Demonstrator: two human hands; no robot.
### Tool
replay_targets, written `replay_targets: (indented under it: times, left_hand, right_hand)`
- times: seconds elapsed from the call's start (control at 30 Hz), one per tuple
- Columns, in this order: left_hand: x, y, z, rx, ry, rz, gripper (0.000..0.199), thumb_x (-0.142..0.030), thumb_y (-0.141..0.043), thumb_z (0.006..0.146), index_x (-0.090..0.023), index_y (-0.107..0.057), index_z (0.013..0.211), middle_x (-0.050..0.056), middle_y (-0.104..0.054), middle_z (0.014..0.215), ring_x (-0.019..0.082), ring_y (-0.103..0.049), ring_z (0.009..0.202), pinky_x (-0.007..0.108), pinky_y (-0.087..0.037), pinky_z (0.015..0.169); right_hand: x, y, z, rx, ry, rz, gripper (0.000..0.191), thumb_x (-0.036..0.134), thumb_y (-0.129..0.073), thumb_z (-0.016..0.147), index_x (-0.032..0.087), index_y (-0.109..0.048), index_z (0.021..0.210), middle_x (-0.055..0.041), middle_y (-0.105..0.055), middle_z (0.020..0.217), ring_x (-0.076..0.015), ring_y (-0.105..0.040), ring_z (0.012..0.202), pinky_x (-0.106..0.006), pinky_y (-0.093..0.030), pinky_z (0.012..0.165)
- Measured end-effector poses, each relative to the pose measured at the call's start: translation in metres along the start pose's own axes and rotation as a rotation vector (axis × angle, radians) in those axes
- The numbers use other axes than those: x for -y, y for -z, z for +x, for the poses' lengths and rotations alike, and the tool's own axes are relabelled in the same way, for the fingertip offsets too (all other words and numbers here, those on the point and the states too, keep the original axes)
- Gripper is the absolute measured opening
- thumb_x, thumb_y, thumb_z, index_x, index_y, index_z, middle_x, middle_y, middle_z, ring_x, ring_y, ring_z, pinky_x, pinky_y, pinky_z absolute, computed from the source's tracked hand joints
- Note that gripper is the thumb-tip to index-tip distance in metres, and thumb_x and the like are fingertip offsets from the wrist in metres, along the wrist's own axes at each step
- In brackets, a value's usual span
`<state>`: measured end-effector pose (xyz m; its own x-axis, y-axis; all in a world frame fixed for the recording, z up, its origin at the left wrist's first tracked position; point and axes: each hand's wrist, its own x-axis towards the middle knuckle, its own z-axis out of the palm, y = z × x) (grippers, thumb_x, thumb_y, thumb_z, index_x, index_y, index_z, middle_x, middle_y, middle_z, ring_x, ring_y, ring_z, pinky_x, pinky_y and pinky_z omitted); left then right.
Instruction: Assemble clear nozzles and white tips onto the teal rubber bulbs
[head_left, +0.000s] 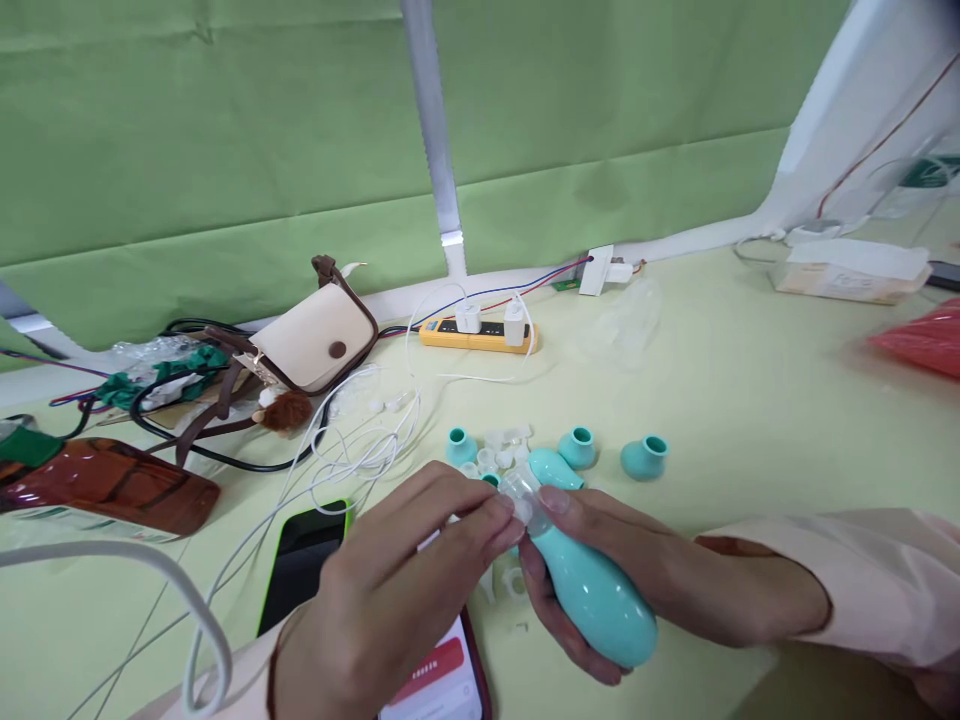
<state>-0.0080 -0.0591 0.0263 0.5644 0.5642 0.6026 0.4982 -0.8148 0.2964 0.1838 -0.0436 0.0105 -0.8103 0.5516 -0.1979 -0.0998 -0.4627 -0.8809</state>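
My right hand [637, 550] is wrapped round a glossy turquoise bulb-shaped device [600, 600], its thumb on the clear plastic cap [520, 484] at the narrow end. At that cap, my left hand [397, 580] pinches a small whitish translucent piece [523, 511]; whether it is joined to the cap I cannot tell. Just beyond lie several turquoise funnel-shaped parts, among them one at the right [643, 458] and one at the left [460, 447]. A turquoise shell piece [553, 467] and small clear parts [502, 455] lie between them, partly hidden by my hands.
Under my left hand are a green-edged phone [304, 560] and a second phone [442, 675] with a lit screen. White cables [360, 450], a cream bag [315, 335] and a bottle [112, 485] fill the left. Behind stand a yellow power strip [480, 338] and tissue pack [851, 272].
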Motion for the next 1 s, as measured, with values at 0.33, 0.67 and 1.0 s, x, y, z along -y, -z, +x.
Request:
replay_targets:
  times: [0.33,0.67,1.0]
  left_hand:
    - [-0.003,-0.01,-0.012,0.006,-0.444,0.621,0.034,-0.004,-0.037,0.078,0.002,-0.059,0.103,0.022,-0.064,0.101,0.034,-0.047,0.116,0.04,-0.052,0.083]
    - [0.0,0.003,-0.012,0.043,-0.432,0.517,0.037,-0.006,-0.033,0.079,-0.011,-0.063,0.099,0.012,-0.068,0.096,0.025,-0.059,0.096,0.037,-0.053,0.078]
    - [-0.01,0.009,-0.002,0.244,-0.407,0.461,0.033,-0.005,-0.03,0.081,-0.013,-0.062,0.08,0.012,-0.066,0.083,0.025,-0.057,0.082,0.036,-0.047,0.059]
  right_hand:
    - [-0.008,0.002,0.002,0.016,-0.008,0.156,0.045,0.052,-0.026,0.091,0.015,-0.043,0.071,0.0025,-0.048,0.051,-0.0062,-0.044,0.036,-0.018,-0.033,0.038]
    - [-0.005,0.003,0.003,0.033,0.002,0.048,0.048,0.049,-0.028,0.092,0.013,-0.047,0.067,0.0016,-0.048,0.049,-0.0051,-0.042,0.035,-0.018,-0.032,0.037]
    - [0.006,0.002,0.001,0.031,-0.122,-0.222,0.052,0.06,-0.03,0.086,0.016,-0.041,0.061,0.0063,-0.039,0.041,-0.0044,-0.034,0.032,-0.019,-0.03,0.038]
